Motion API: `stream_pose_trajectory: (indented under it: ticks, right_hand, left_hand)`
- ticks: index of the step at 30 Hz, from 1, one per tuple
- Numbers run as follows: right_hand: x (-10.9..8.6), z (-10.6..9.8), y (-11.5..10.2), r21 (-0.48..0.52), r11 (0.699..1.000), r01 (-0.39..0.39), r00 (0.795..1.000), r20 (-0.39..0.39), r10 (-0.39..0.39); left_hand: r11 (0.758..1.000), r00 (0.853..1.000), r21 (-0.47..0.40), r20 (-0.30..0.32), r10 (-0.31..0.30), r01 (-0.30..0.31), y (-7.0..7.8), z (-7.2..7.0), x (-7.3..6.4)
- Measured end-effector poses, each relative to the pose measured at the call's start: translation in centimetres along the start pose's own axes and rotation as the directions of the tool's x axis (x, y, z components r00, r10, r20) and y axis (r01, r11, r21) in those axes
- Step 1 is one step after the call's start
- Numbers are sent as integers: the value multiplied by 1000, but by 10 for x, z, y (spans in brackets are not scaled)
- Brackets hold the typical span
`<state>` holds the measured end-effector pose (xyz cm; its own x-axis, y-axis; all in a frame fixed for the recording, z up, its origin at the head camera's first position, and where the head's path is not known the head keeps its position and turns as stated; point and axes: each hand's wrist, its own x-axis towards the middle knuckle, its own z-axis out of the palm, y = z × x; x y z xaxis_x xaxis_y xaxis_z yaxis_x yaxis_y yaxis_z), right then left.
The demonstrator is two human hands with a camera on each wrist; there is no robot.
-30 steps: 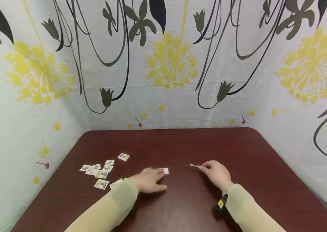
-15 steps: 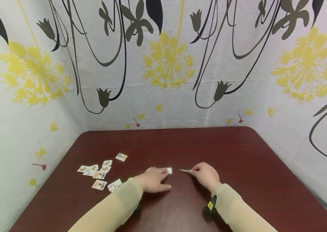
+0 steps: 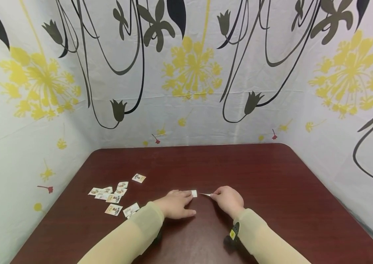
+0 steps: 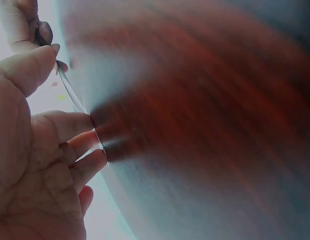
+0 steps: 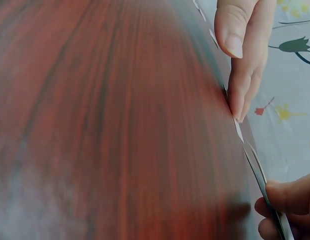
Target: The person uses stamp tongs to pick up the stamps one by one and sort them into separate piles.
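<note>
My left hand [image 3: 176,205] lies palm down over a small white card [image 3: 194,193], its extended fingertips pressing the card to the table; only the card's right end shows past the fingers. From the right, my right hand [image 3: 228,200] pinches a pair of slim metal tweezers [image 5: 256,165] between thumb and fingers. The tweezers point left, with their tips right at the card's exposed edge. In the right wrist view the two prongs stand slightly apart near the tips. The left wrist view shows the left fingertips [image 4: 99,156] on the table surface.
Several small printed cards [image 3: 113,209] are scattered on the left of the dark red-brown table [image 3: 272,168], some overlapping. One card [image 3: 138,178] lies apart, farther back. A patterned white cloth [image 3: 193,124] hangs around the table's back and sides.
My right hand has moved left with the tweezers, bringing their tips up to the card. The left hand stays in place on the card.
</note>
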<state>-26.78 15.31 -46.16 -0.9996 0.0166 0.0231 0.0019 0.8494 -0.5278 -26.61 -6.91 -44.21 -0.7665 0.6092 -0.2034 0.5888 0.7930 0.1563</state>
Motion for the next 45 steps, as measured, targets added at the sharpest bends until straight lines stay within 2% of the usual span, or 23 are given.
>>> stream_pose_trajectory:
  ticks: [6,19,26,34,45]
  right_hand:
    - [0,1,-6,6,1000,-15,1000,5,15]
    - [-3,6,-8,65,998,-23,1000,9,22]
    - [-2,8,-7,63,998,-24,1000,9,23]
    - [-2,7,-7,58,998,-31,1000,2,30]
    - [-2,7,-7,68,997,-46,999,-2,46]
  left_hand:
    - [1000,1000,-10,2,2,-2,2,-3,-2]
    - [1000,1000,13,-17,14,-14,1,-1,-2]
    - [1000,1000,-25,-6,8,-9,-9,-3,-4]
    - [1000,999,-9,31,22,-21,-23,-6,-6]
    - [999,998,9,33,49,-50,-21,-2,-11]
